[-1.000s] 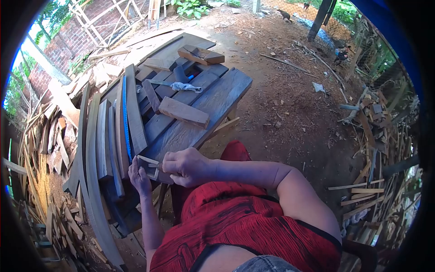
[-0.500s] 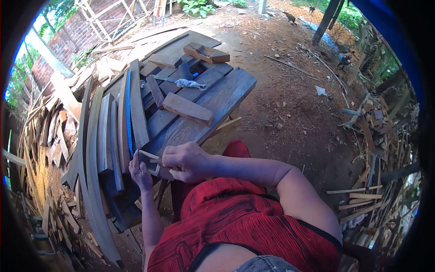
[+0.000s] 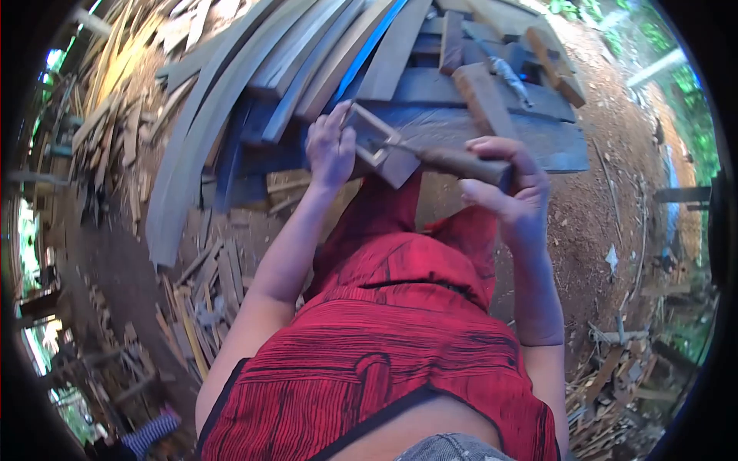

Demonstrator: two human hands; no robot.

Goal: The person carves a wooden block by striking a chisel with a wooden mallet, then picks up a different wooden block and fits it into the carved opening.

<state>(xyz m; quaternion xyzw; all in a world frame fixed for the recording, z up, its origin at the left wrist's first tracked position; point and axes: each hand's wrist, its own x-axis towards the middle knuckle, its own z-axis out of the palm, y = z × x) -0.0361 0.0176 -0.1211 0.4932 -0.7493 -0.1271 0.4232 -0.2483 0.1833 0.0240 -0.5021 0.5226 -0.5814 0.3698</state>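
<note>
In front of my red clothing, my left hand (image 3: pixel 332 147) is closed on the left side of a small wooden frame (image 3: pixel 400 167) with an open middle. My right hand (image 3: pixel 516 184) curls round the butt of what looks like a chisel (image 3: pixel 461 163), fingers above the brown wooden handle and thumb below it. The chisel lies nearly level, its thin shaft reaching leftward to the frame's opening; motion blur hides the exact tip. Both hands are just off the near edge of the workbench (image 3: pixel 565 146).
Long planks (image 3: pixel 231 84) and a blue strip (image 3: pixel 369 50) lie on the bench at left. A wooden block (image 3: pixel 484 100), a cloth-wrapped tool (image 3: pixel 511 77) and a hollowed wooden piece (image 3: pixel 555 67) are farther right. Scrap wood (image 3: pixel 204 296) covers the ground at left.
The view has swung round, so the bench sits higher. My right hand has moved from close beside the frame to the right, and the chisel now shows lengthwise.
</note>
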